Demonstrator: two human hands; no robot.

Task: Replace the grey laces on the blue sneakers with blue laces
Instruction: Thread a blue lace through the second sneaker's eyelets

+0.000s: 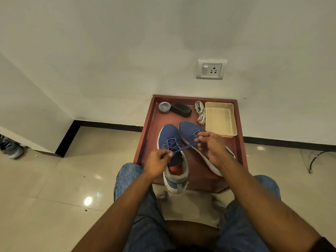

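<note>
Between both hands [158, 161] [211, 146], taut blue lace [183, 148]

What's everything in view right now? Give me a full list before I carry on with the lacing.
blue sneakers: 2, blue with white soles, side by side on the table; the left one overhangs the near edge
blue lace: 1 seen, threaded in the left sneaker, stretched between both hands
grey laces: 1 bundle, at the table's back, beside the tray
tray: 1, cream, back right of the table
polish tin: 1, silver lid, back left
black brush: 1, next to the tin
table: 1, red-brown, against the wall
wall socket: 1, white, above the table
grey shoe: 1, far left on the floor
left hand: grip pinches the lace
right hand: grip pinches the lace
</note>
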